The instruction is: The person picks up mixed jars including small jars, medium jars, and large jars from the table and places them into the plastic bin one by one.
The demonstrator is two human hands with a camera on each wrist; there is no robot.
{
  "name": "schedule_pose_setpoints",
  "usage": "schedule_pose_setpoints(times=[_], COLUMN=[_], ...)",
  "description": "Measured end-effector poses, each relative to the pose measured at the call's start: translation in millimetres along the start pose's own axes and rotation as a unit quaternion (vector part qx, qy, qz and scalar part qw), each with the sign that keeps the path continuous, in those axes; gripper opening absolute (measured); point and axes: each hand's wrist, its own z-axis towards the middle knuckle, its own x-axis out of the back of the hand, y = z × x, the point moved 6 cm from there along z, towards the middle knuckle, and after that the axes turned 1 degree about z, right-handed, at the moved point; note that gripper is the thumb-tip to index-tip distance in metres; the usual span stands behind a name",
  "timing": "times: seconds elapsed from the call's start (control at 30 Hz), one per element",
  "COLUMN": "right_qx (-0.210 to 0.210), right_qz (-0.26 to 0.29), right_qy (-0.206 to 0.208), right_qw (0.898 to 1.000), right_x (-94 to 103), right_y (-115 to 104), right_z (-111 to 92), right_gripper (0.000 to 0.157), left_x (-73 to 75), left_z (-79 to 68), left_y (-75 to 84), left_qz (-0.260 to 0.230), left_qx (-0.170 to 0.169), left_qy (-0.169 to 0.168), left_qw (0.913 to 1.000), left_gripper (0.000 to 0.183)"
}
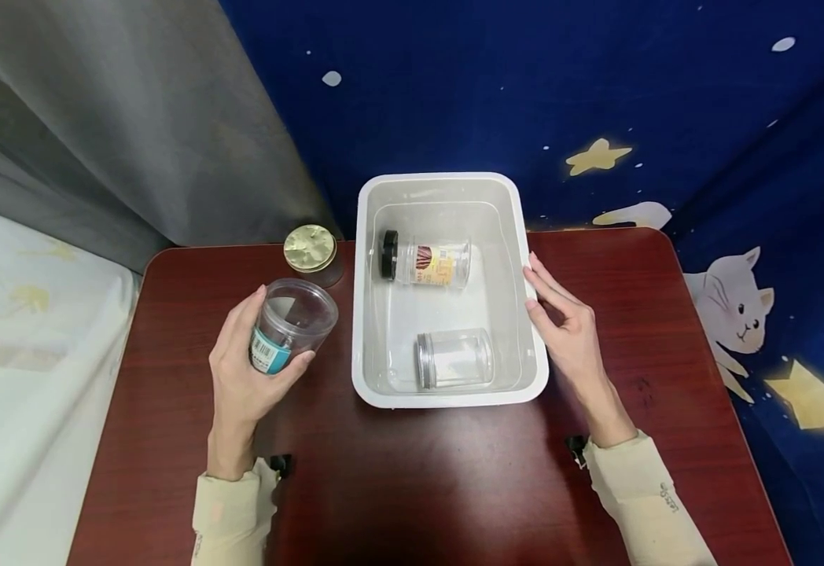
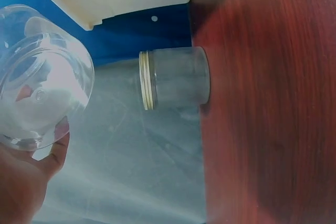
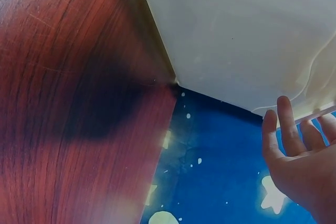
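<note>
My left hand (image 1: 242, 365) grips a clear plastic jar (image 1: 302, 314) with a blue barcode label, thumb on one side and fingers on the other. The jar is held above the table, left of a white plastic tub (image 1: 447, 400); its clear round base faces the left wrist view. My right hand (image 1: 569, 330) rests at the tub's right rim, its fingers mostly straight against the edge. Inside the tub lie two clear jars on their sides: a black-lidded jar (image 1: 435, 263) with a yellow label, and an unlabelled jar (image 1: 457, 359) with a silvery-looking cap.
A jar with a gold lid (image 1: 310, 248) stands upright near the table's back edge, behind the held jar. Beneath everything is a reddish-brown wooden table (image 1: 419, 479). A grey curtain (image 1: 193, 118) and a dark blue starry curtain (image 1: 454, 94) hang close behind it.
</note>
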Motion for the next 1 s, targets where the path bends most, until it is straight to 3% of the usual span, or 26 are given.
schedule_pose_setpoints(times=[0.2, 0.43, 0.8, 1.0], right_qx=[-0.013, -0.022, -0.029, -0.032], right_qz=[0.036, 0.049, 0.053, 0.06], right_qy=[-0.008, -0.008, 0.006, 0.004], right_qw=[0.999, 0.999, 0.998, 0.998], right_x=[-5.2, -4.3, -0.4, -2.6], right_y=[1.7, 2.6, 4.0, 5.7], right_z=[-1.9, -2.1, 0.8, -0.2], right_gripper=[0.041, 0.041, 0.041, 0.041], left_x=[5.9, 6.9, 1.2, -2.6], left_z=[-4.7, 5.9, 43.6, 50.4], left_y=[-4.5, 6.2, 54.4, 63.7], left_qz=[0.0, -0.026, -0.066, -0.081], left_qx=[0.008, -0.005, -0.028, -0.021], left_qy=[0.018, 0.042, 0.02, 0.012], left_qw=[0.9998, 0.9988, 0.9972, 0.9964], left_gripper=[0.089, 0.088, 0.083, 0.085])
